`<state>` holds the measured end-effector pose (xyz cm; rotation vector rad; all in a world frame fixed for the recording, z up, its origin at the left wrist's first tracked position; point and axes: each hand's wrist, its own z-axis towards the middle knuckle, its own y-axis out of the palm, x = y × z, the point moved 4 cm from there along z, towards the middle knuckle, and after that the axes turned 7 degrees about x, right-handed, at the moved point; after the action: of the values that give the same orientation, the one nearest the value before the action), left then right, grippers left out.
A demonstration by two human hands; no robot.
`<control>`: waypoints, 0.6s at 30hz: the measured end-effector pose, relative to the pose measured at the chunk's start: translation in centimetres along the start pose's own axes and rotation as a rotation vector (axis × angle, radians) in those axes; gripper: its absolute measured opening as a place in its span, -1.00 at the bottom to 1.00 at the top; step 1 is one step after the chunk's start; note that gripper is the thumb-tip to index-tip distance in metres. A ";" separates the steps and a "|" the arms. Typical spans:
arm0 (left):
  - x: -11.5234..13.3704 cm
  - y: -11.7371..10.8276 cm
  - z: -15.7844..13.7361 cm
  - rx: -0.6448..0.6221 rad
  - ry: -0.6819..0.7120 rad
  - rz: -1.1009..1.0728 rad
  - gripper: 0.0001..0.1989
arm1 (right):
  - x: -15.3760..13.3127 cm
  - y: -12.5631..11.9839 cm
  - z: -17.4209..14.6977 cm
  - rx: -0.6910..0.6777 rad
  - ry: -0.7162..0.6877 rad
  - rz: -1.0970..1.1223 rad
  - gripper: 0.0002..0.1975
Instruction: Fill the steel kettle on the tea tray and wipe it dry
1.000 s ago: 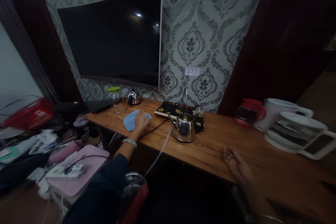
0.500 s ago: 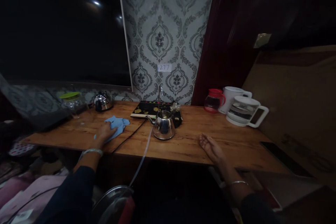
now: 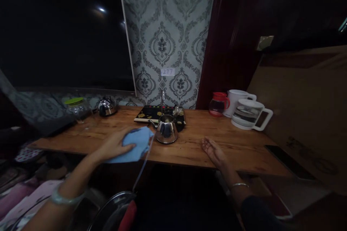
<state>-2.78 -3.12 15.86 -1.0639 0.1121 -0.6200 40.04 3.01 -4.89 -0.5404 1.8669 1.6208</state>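
A blue cloth (image 3: 135, 144) is gripped in my left hand (image 3: 115, 146), lifted over the front edge of the wooden table. Just right of the cloth stands a shiny metal teapot (image 3: 166, 130) without a lid, its spout pointing left. My right hand (image 3: 213, 149) rests by the table's front edge, right of the teapot, with palm turned partly up. Its fingers are loosely curled and hold nothing. Behind the teapot is a black tea stove (image 3: 149, 112) with gold flowers and a thin metal tap (image 3: 163, 101).
At the right stand a red-lidded glass jug (image 3: 217, 104), a white kettle (image 3: 235, 101) and a white-handled glass pot (image 3: 247, 115). A metal kettle (image 3: 107, 107) and a green-lidded glass jar (image 3: 77, 110) are at the left. A clear hose (image 3: 143, 166) runs down to a lidded vessel (image 3: 116, 209).
My left hand has raised the blue cloth off the table and carried it right, nearer the teapot and me. My right hand has hardly moved.
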 end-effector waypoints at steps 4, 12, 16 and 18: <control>6.8 2.7 3.1 -0.072 0.218 0.010 -0.48 | 0.0 0.1 0.0 -0.017 0.000 -0.003 -0.77; 10.9 6.9 8.6 -0.072 0.298 0.196 -0.48 | 0.2 0.4 -0.2 -0.028 -0.005 -0.005 -0.80; 9.1 9.2 8.7 -0.081 0.276 0.196 -0.43 | 0.3 0.4 -0.2 -0.038 -0.011 -0.006 -0.80; 8.1 9.9 8.2 -0.065 0.279 0.163 -0.44 | 0.3 0.5 -0.2 -0.041 -0.018 -0.004 -0.79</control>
<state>11.18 2.31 13.25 -1.0149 0.4605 -0.6175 39.43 2.89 -4.71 -0.5453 1.8219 1.6592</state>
